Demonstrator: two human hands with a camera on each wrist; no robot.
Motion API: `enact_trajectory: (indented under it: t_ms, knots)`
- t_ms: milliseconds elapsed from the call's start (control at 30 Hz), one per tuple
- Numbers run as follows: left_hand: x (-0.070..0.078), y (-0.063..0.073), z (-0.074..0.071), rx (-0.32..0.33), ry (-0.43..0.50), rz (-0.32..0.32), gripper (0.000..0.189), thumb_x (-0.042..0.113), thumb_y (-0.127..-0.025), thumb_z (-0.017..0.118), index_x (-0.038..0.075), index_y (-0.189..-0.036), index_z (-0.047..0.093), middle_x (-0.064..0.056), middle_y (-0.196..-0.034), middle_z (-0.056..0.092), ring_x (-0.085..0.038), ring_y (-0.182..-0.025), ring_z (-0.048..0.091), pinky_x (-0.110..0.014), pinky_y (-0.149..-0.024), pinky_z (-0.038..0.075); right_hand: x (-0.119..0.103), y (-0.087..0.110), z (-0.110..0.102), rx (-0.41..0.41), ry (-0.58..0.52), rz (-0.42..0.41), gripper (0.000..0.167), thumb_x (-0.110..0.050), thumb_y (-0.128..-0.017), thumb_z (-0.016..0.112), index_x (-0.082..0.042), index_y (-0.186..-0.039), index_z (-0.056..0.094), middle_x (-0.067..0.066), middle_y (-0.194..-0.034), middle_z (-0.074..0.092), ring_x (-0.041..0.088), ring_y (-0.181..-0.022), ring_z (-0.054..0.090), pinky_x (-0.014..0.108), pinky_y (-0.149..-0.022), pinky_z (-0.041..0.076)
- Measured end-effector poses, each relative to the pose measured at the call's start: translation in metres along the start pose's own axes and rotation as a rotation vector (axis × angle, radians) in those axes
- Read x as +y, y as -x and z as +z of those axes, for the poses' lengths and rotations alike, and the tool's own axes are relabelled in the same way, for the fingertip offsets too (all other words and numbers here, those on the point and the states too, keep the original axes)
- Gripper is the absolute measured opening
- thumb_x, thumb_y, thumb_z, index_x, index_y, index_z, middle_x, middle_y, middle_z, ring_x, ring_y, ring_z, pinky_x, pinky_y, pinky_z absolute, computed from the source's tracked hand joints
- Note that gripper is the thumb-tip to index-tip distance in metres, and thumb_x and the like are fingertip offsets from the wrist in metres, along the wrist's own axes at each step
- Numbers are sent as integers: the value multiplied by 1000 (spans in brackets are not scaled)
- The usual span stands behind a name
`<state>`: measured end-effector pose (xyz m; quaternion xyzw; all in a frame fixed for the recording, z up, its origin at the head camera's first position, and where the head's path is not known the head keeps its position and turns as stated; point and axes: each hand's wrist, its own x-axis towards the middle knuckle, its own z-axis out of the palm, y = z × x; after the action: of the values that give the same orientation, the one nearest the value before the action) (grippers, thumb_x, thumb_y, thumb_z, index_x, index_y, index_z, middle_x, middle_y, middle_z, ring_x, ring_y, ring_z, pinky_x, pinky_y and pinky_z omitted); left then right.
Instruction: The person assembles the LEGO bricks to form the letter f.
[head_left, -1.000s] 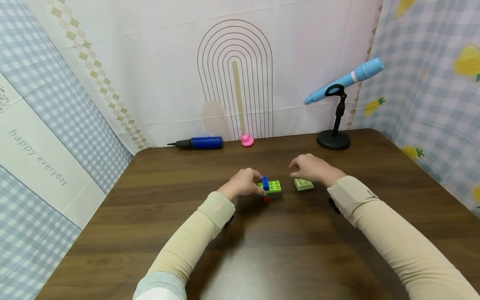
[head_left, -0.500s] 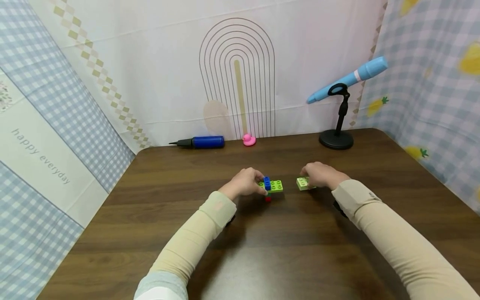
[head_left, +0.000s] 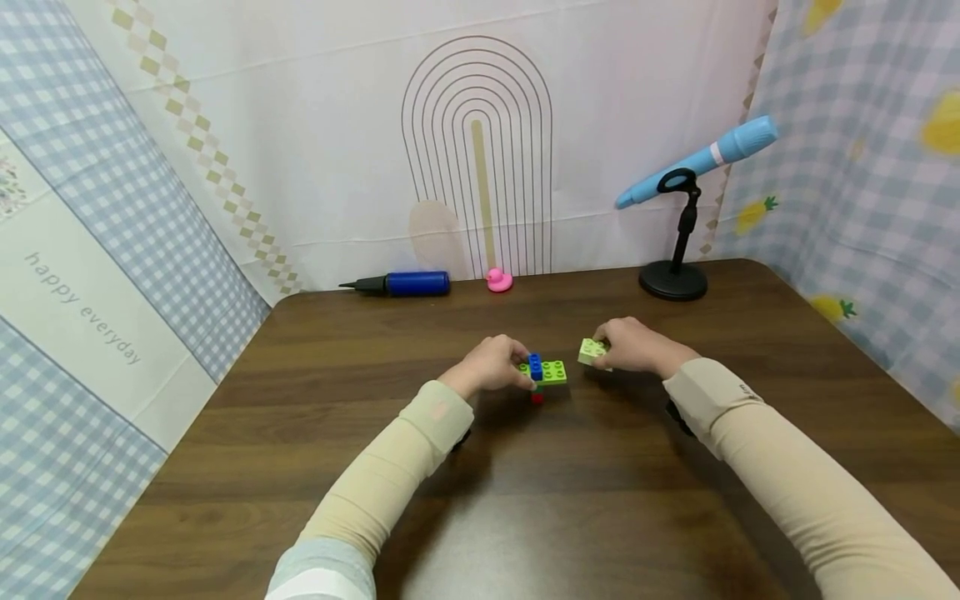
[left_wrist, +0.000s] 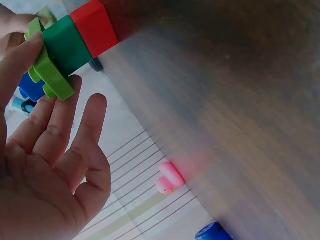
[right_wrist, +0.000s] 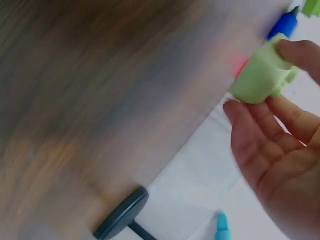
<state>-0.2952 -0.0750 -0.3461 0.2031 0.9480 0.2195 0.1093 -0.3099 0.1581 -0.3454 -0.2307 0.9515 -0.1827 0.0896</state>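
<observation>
On the left, my left hand (head_left: 489, 365) pinches a small stack of toy building bricks by its lime-green plate (head_left: 555, 372). A blue brick (head_left: 535, 367) sits across the top of that plate. Under it, the left wrist view shows a dark green brick (left_wrist: 66, 46) with a red brick (left_wrist: 95, 28) at the bottom end. To the right, my right hand (head_left: 636, 345) grips a pale green brick (head_left: 589, 352) between thumb and fingers, its studs facing up. A short gap separates this brick from the lime-green plate. Part of the pale brick is hidden behind the fingers.
Along the back of the brown wooden table (head_left: 480, 500) lie a blue hand pump (head_left: 408, 283) and a pink rubber duck (head_left: 498, 280). A black stand (head_left: 675, 279) at the back right holds a light-blue microphone-like tube (head_left: 701, 162). Patterned cloths (head_left: 337, 150) hang behind.
My right hand has come down on the pale green brick, taken hold of it and carried it left and up toward the stack. The left hand stays in place with its bricks.
</observation>
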Motion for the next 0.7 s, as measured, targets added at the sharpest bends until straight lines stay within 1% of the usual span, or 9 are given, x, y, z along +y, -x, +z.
enact_trajectory:
  t_ms: [67,167,300,533,700]
  knots:
    - [0,0,0,2,2,-1,45,30,-65,76,9,-103,63,1,-94,61,-10,-84,53,-26,-77,41,-5,0,-2,9,-47,-20,39,-18,-76,61,8,-106,56,10,-88,57,20,-72,49,31,-63,41]
    - [0,0,0,4,6,-1,45,29,-65,76,9,-103,63,1,-94,61,-10,-84,53,-26,-77,41,-11,1,-2,12,-109,-28,41,-18,-75,61,7,-107,55,9,-87,57,18,-71,49,30,-62,41]
    - [-1,-1,1,6,5,-3,45,29,-65,76,9,-103,63,1,-94,61,-10,-84,53,-26,-77,41,-17,2,-2,30,-146,-31,42,-19,-76,61,5,-109,55,9,-90,57,18,-74,49,29,-64,41]
    - [-1,0,1,5,16,-1,43,28,-65,76,9,-101,63,2,-91,62,-9,-81,54,-26,-75,42,-34,2,-3,73,-159,-92,41,-16,-73,63,4,-108,55,9,-90,54,19,-77,48,31,-67,41]
    - [-1,0,1,2,30,9,41,27,-65,77,9,-99,64,2,-89,62,-9,-80,54,-25,-73,42,-46,1,-2,102,-137,-162,38,-15,-71,65,2,-104,57,7,-85,52,18,-75,47,29,-64,41]
